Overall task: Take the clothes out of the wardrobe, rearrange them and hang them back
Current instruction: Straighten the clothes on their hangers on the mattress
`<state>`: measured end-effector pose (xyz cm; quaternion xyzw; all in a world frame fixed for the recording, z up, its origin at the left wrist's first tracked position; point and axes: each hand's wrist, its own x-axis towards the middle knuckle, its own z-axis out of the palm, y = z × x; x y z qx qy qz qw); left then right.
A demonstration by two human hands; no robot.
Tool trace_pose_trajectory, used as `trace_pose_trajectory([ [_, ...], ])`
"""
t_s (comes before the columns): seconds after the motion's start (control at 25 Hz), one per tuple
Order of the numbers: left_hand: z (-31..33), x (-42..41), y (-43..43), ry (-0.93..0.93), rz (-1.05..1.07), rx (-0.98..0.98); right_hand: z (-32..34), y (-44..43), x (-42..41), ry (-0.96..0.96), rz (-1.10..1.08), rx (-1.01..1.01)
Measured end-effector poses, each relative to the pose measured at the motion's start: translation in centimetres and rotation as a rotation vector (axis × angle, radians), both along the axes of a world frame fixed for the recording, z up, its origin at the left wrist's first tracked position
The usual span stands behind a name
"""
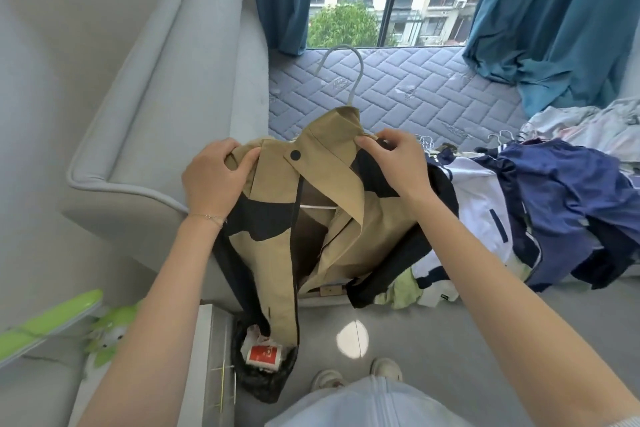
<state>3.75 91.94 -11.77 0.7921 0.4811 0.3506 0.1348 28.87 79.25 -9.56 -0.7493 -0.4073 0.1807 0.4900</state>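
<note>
The left hand (214, 177) and right hand (398, 159) pinched the shoulders of the tan-and-black jacket (329, 152), held above the floor. Its hanger (358, 74) was mostly hidden inside. Below, a black bin (263, 383) held a red packet (265, 355).

Jacket: a khaki-and-black jacket (273, 184) is hanging open on a pale hanger (361, 74), whose hook is sticking up above the collar.
Left hand: the left hand (216, 180) is gripping one shoulder.
Right hand: the right hand (394, 158) is pinching fabric beside the collar.
Pile: navy and white clothes (554, 191) are lying heaped on the quilted mattress (433, 87).
Floor: a black-lined bin (263, 381) is sitting under the hem.
</note>
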Motion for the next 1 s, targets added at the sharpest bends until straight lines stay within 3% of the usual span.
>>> trace_pose_trajectory([
  [0.36, 2.3, 6.9, -5.6, -0.063, -0.157, 0.020, 2.1, -8.1, 6.2, -0.068, -0.187, 0.044],
  [0.64, 0.9, 16.9, -11.6, -0.089, -0.318, -0.052, 1.0, -15.8, 16.9, -0.067, -0.098, 0.009],
  [1.0, -1.1, 31.1, -18.6, -0.070, -0.204, -0.080, 0.6, -21.7, 30.3, -0.064, -0.117, -0.031],
])
